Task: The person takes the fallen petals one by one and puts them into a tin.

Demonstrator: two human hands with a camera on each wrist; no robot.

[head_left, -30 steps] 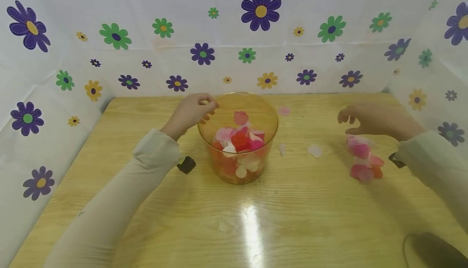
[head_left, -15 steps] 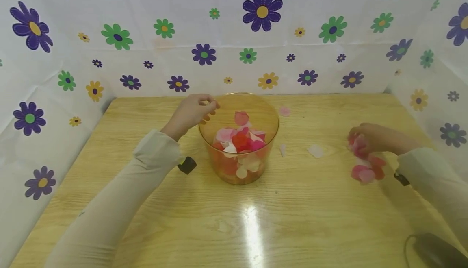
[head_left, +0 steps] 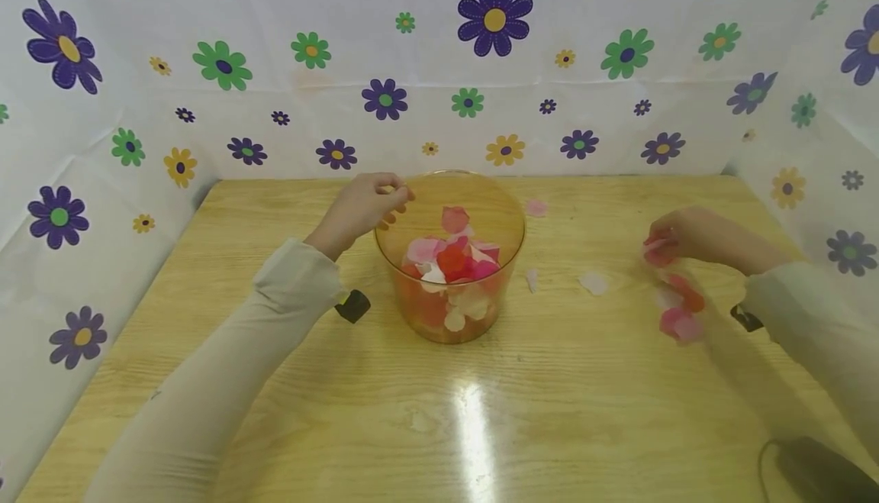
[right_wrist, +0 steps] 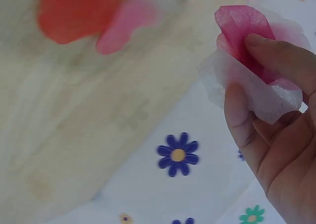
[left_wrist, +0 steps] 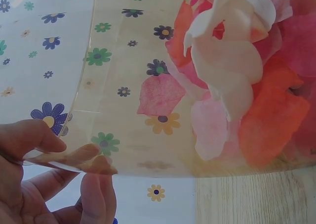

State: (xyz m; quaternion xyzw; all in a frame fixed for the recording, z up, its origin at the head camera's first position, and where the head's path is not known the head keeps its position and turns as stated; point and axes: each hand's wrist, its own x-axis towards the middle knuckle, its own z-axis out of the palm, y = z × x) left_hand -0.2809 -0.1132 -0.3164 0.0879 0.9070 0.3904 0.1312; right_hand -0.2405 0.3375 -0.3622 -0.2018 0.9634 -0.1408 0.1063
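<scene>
My left hand [head_left: 357, 209] grips the rim of a see-through amber plastic bucket [head_left: 426, 201]; in the left wrist view the thumb and fingers lie on either side of the rim. Inside the bucket is a heap of artificial petals [head_left: 453, 259] in red, pink and white. To the right, my right hand [head_left: 703, 240] is raised over the table, pinching a small bunch of petals. The right wrist view shows a pink petal [right_wrist: 242, 23] and a whitish petal [right_wrist: 215, 75] between thumb and fingers. Below that hand lie red petals [head_left: 685, 293] and pink petals [head_left: 680, 325].
A pale petal [head_left: 594, 283], a small whitish petal [head_left: 532, 280] and a pink petal [head_left: 537, 207] are scattered right of the bucket. A dark rounded object [head_left: 820, 469] with a cord sits at the lower right. Flower-print cloth [head_left: 426, 53] walls the wooden table [head_left: 330, 411].
My right hand came down onto the petal pile, took hold of some petals and rose slightly with them. The pile is smaller. My left hand has stayed at the bucket's rim.
</scene>
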